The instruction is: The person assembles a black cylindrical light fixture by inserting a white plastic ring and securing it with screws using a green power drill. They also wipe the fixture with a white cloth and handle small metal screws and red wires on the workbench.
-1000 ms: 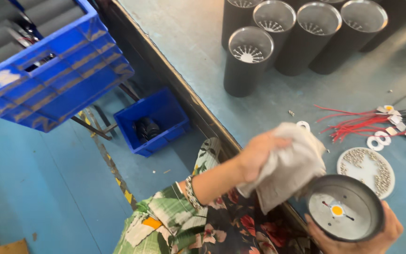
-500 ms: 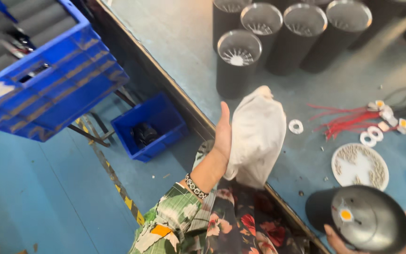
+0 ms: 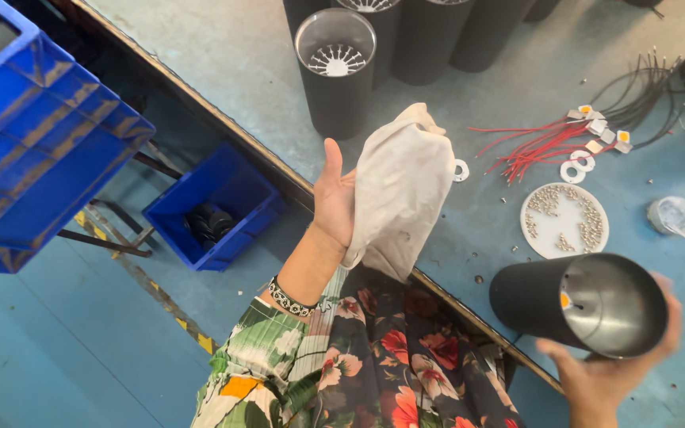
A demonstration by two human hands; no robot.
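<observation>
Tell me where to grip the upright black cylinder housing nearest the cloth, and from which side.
Grip the black cylinder housing around its smooth outer wall, coming from its left, table-edge side. It stands upright with its open top up, other cylinders crowd its right and the cloth hangs in front.

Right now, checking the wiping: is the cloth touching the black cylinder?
Apart. The head view shows the cloth in the left hand, with bench visible between it and the black cylinder.
</observation>
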